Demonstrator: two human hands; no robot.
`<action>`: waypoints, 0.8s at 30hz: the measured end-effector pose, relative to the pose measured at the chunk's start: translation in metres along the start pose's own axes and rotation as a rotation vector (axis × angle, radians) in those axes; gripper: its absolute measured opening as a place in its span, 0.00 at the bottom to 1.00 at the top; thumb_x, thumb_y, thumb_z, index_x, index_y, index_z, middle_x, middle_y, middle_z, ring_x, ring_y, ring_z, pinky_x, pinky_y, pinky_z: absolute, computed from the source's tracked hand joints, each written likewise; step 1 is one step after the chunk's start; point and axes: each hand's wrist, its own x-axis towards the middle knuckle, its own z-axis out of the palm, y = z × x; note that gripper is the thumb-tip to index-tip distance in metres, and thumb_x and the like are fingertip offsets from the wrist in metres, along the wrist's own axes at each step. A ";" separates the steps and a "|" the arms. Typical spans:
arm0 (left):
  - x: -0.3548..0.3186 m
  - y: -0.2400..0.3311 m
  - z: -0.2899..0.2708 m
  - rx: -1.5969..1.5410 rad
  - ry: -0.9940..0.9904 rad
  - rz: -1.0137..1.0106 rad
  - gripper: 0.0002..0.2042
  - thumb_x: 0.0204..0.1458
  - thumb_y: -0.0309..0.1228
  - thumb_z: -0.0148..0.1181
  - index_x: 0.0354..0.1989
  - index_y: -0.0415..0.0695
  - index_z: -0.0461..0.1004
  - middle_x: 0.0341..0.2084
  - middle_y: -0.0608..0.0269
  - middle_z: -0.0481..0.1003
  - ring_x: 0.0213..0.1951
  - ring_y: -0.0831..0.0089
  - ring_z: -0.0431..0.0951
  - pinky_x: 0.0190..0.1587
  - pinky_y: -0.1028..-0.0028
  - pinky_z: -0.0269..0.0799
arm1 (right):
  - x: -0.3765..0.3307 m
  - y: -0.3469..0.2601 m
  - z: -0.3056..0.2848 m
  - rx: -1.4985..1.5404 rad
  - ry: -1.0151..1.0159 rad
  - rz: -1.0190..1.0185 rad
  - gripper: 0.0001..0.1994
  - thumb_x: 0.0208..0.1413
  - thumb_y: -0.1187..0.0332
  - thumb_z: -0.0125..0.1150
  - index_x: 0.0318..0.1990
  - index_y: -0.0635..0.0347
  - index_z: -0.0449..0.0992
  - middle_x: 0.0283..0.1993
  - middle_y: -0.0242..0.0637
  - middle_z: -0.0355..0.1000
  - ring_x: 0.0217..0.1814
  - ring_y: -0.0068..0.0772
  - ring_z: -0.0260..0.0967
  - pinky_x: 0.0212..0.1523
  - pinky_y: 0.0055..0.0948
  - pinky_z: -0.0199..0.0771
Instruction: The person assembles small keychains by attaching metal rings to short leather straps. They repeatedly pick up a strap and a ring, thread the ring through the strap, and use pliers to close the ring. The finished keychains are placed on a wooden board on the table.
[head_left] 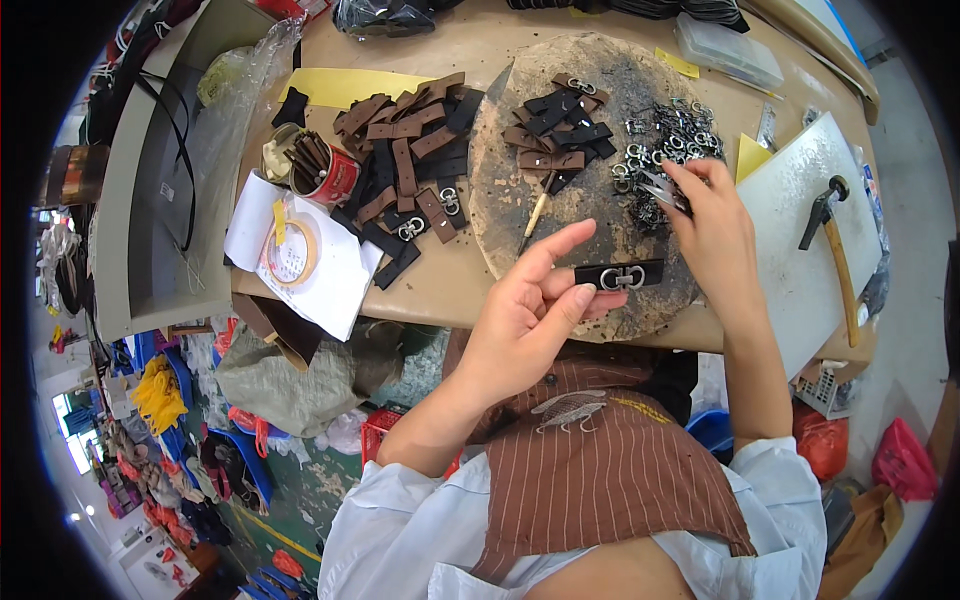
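Observation:
In my left hand [530,320] is a short black leather strap [650,272] fitted with a silver double-ring buckle [622,278]. Thumb and fingers pinch it, with the index finger stretched out, over the front of a round worn wooden block [520,80]. My right hand [712,225] is closed around a tool with silver pointed blades, like small snips [662,190]. Its fingertips reach the edge of a heap of silver buckles [690,125]; whether they also grip a buckle, I cannot tell. Brown and black straps [560,120] lie on the block beside an awl [537,212] with a light handle.
Left of the block are piled straps [410,150], a red can [330,178] of sticks and a tape roll [290,250] on white paper [320,305]. To the right, a hammer [835,240] lies on a pale slab [790,220]. A clear plastic box [730,50] sits behind.

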 end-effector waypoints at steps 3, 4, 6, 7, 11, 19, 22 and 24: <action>0.016 0.001 -0.014 0.066 0.016 0.035 0.22 0.55 0.20 0.43 0.60 0.37 0.50 0.34 0.58 0.73 0.41 0.69 0.76 0.46 0.74 0.71 | 0.020 -0.009 0.008 -0.155 -0.073 0.054 0.15 0.45 0.69 0.61 0.43 0.53 0.75 0.38 0.39 0.65 0.34 0.43 0.69 0.35 0.35 0.70; 0.025 0.002 -0.021 0.101 0.024 0.055 0.22 0.56 0.20 0.43 0.59 0.37 0.50 0.36 0.55 0.73 0.41 0.69 0.75 0.45 0.74 0.71 | 0.023 -0.010 0.012 -0.143 -0.096 0.070 0.15 0.44 0.68 0.62 0.43 0.52 0.75 0.38 0.39 0.65 0.34 0.43 0.69 0.35 0.35 0.70; 0.050 0.008 -0.032 0.078 0.089 0.113 0.21 0.56 0.22 0.44 0.58 0.36 0.51 0.37 0.54 0.74 0.38 0.70 0.76 0.40 0.76 0.73 | 0.026 -0.013 0.019 -0.112 -0.132 0.099 0.14 0.43 0.68 0.63 0.40 0.50 0.76 0.38 0.39 0.65 0.35 0.42 0.69 0.35 0.36 0.70; 0.061 0.010 -0.037 0.064 0.125 0.141 0.21 0.56 0.23 0.45 0.58 0.36 0.52 0.38 0.53 0.74 0.36 0.70 0.77 0.38 0.76 0.73 | 0.026 -0.013 0.021 -0.097 -0.135 0.090 0.13 0.43 0.68 0.63 0.40 0.51 0.76 0.38 0.39 0.65 0.35 0.43 0.68 0.35 0.36 0.70; 0.092 0.021 -0.049 0.662 0.311 0.217 0.19 0.53 0.28 0.52 0.54 0.38 0.61 0.26 0.57 0.76 0.26 0.71 0.77 0.29 0.76 0.71 | 0.029 -0.015 0.018 -0.043 -0.188 0.090 0.12 0.42 0.69 0.64 0.37 0.55 0.76 0.38 0.40 0.65 0.37 0.44 0.68 0.37 0.37 0.69; 0.043 -0.026 -0.035 0.695 0.271 0.142 0.15 0.51 0.25 0.55 0.47 0.38 0.67 0.30 0.59 0.75 0.26 0.77 0.75 0.29 0.79 0.69 | 0.026 -0.013 0.023 0.124 -0.186 -0.017 0.17 0.40 0.72 0.65 0.42 0.61 0.71 0.34 0.41 0.67 0.38 0.41 0.67 0.38 0.32 0.67; 0.026 -0.041 -0.034 0.578 0.199 0.107 0.13 0.53 0.23 0.53 0.48 0.36 0.67 0.37 0.58 0.73 0.33 0.78 0.75 0.34 0.81 0.70 | 0.027 -0.021 0.026 0.114 -0.235 -0.051 0.17 0.41 0.74 0.64 0.42 0.62 0.72 0.33 0.42 0.70 0.36 0.41 0.69 0.36 0.32 0.68; 0.020 -0.042 -0.033 0.529 0.177 0.118 0.13 0.54 0.24 0.51 0.47 0.35 0.66 0.39 0.57 0.73 0.39 0.75 0.75 0.39 0.80 0.71 | 0.024 -0.020 0.022 0.194 -0.291 -0.035 0.14 0.41 0.75 0.63 0.39 0.63 0.73 0.33 0.40 0.71 0.36 0.38 0.70 0.36 0.30 0.69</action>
